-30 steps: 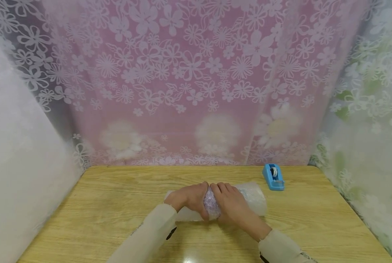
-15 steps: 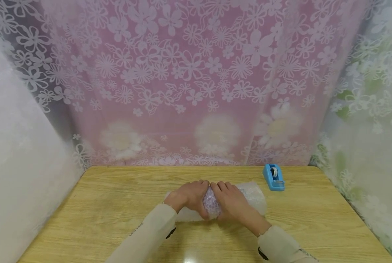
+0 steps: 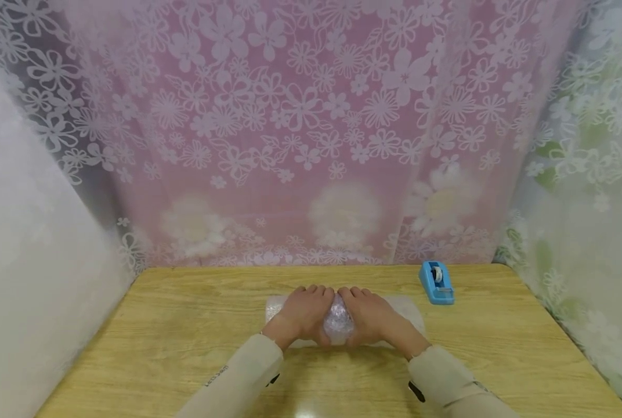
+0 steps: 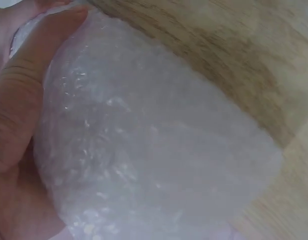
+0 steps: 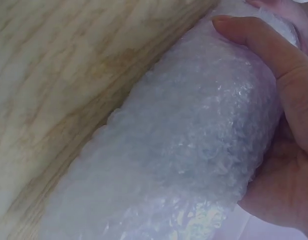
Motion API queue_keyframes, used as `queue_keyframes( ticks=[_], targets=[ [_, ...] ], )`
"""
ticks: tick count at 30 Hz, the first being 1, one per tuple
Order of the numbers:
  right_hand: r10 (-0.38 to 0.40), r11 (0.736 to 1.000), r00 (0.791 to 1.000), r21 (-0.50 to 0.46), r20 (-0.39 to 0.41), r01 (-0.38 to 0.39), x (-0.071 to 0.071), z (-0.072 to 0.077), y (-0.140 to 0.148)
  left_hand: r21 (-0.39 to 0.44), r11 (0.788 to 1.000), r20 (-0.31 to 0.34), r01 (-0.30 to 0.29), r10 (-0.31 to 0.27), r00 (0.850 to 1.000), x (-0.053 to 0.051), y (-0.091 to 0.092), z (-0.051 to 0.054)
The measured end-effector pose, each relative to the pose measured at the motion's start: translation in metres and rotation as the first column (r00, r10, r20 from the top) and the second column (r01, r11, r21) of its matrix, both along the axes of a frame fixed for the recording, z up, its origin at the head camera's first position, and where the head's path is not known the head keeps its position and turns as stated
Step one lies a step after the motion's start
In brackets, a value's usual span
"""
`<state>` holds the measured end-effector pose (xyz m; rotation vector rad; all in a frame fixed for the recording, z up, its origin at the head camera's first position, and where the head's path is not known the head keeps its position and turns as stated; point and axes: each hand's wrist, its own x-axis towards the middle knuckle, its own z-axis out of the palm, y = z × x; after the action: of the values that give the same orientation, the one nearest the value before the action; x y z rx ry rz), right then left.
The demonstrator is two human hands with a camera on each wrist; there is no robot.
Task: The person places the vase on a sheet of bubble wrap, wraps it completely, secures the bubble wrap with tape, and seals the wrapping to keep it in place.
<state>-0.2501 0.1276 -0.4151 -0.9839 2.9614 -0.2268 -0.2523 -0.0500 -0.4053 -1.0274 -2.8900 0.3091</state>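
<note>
A roll of bubble wrap [image 3: 338,320] lies crosswise on the wooden table, wound around something faintly purple and bluish that I cannot make out. My left hand [image 3: 304,313] grips it left of the middle, its thumb [image 4: 30,62] on the near side in the left wrist view. Just to the right, my right hand [image 3: 372,314] holds the same bundle, with the thumb [image 5: 266,47] along the wrap in the right wrist view. Fingers of both hands curve over the far side, where their tips are partly hidden. Flatter, loose ends of wrap stick out beyond each hand.
A blue tape dispenser [image 3: 437,283] with a small roll of tape stands at the back right of the table [image 3: 196,325]. Behind the table's far edge hangs a pink floral curtain [image 3: 311,145], with pale curtains on both sides.
The bundle has turned slightly and now lies straighter across the table, with more of its left end showing. Both hands have stayed on it, shifting only a little. The tape dispenser stays put.
</note>
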Motion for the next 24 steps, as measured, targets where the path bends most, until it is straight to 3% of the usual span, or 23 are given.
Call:
queue_keyframes(
  ticks=[4,11,18,24],
  targets=[
    [0.01,1.0,0.999,0.0,0.048,-0.01,-0.004,0.003,-0.002,0.002,1.0,-0.039,-0.019,0.019,0.999,0.0,-0.001,-0.004],
    [0.01,1.0,0.984,0.022,0.176,-0.014,-0.012,0.011,-0.005,0.035,0.998,-0.046,-0.059,0.061,0.997,0.001,-0.003,-0.008],
    [-0.01,0.999,0.958,0.038,0.288,-0.001,-0.021,0.019,-0.011,0.054,0.995,-0.072,-0.087,0.091,0.993,0.002,-0.007,-0.012],
    [-0.022,0.998,0.921,0.058,0.389,-0.001,-0.031,0.024,-0.015,0.091,0.988,-0.113,-0.123,0.133,0.985,0.001,-0.009,-0.019]
  ],
)
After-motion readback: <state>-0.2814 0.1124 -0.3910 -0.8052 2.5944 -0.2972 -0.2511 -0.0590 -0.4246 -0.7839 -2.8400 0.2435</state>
